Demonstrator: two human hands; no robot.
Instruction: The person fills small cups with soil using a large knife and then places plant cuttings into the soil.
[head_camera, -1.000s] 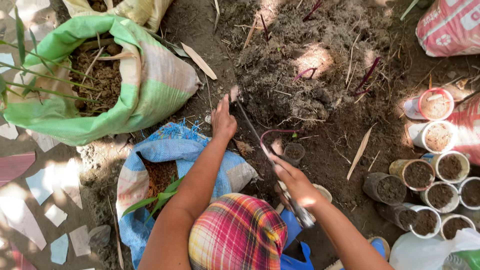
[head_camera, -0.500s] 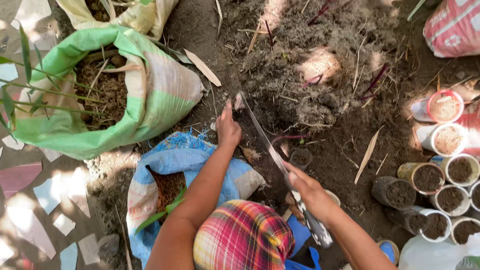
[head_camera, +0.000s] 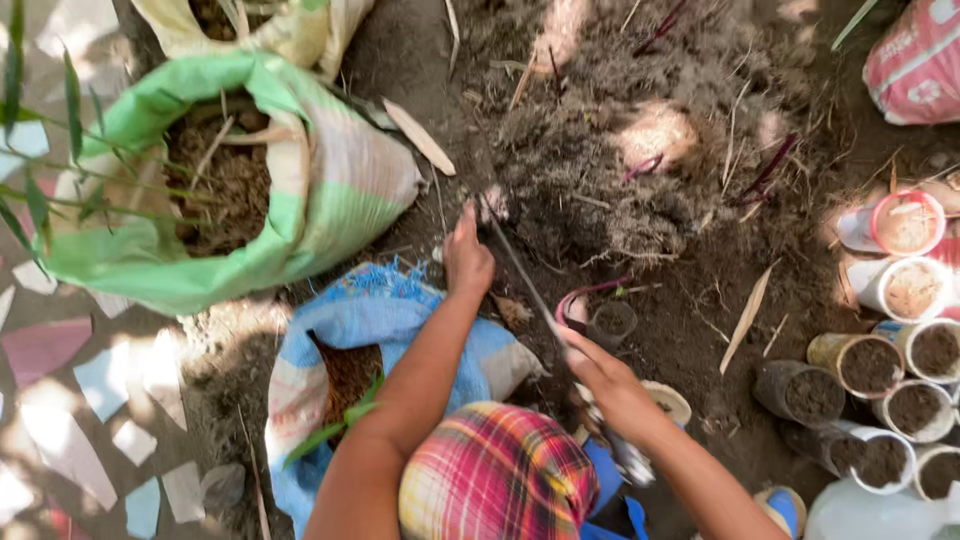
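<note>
My left hand (head_camera: 468, 256) rests on the dark soil with its fingers curled at the far end of a long thin blade (head_camera: 520, 275). My right hand (head_camera: 603, 377) grips the same blade lower down, near its metallic handle end (head_camera: 635, 465). The blade lies slanted across the near edge of a loose soil heap (head_camera: 620, 150). A small black pot (head_camera: 612, 322) holding soil stands just right of the blade, between my hands. A plaid cloth (head_camera: 495, 470) shows at the bottom of the view.
A green sack (head_camera: 330, 180) of dry plant matter lies open at the left, and a blue sack (head_camera: 370, 315) lies under my left arm. Several soil-filled pots (head_camera: 870, 365) crowd the right edge. A red-and-white bag (head_camera: 915, 60) sits at the top right.
Both hands and the blade have slid a little toward my body across the soil. The view has shifted slightly.
</note>
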